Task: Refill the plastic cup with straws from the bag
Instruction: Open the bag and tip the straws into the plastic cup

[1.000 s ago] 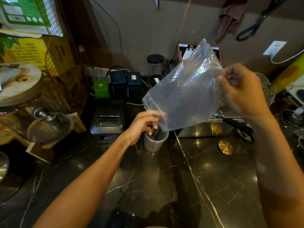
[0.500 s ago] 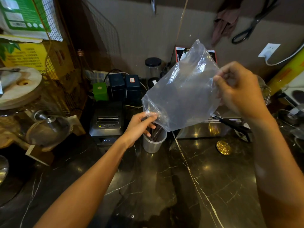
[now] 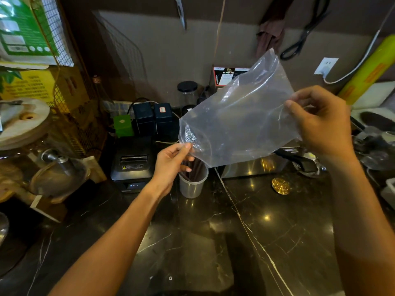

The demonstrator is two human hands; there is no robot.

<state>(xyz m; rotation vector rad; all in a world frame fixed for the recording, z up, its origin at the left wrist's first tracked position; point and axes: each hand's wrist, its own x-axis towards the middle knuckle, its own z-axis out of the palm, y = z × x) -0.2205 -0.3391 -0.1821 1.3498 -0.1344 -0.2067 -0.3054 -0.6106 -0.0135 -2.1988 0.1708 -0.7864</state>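
A clear plastic bag [image 3: 239,122] hangs tilted above the counter, its lower open end over a translucent plastic cup [image 3: 192,185]. Several dark straws [image 3: 193,170] stand in the cup. My left hand [image 3: 171,165] pinches the bag's lower left corner just above the cup's rim. My right hand [image 3: 320,124] grips the bag's upper right edge, held higher. The bag looks see-through, and I cannot make out straws inside it.
A black receipt printer [image 3: 131,165] sits left of the cup. Behind it are dark boxes [image 3: 154,118] and a green box [image 3: 123,126]. A steel unit [image 3: 252,167] and a gold disc [image 3: 280,185] lie to the right. The dark marble counter [image 3: 213,242] stretches toward me.
My left hand has lifted from the cup's mouth to the bag's lower corner. The bag stays tilted over the cup, and my right hand keeps its grip.
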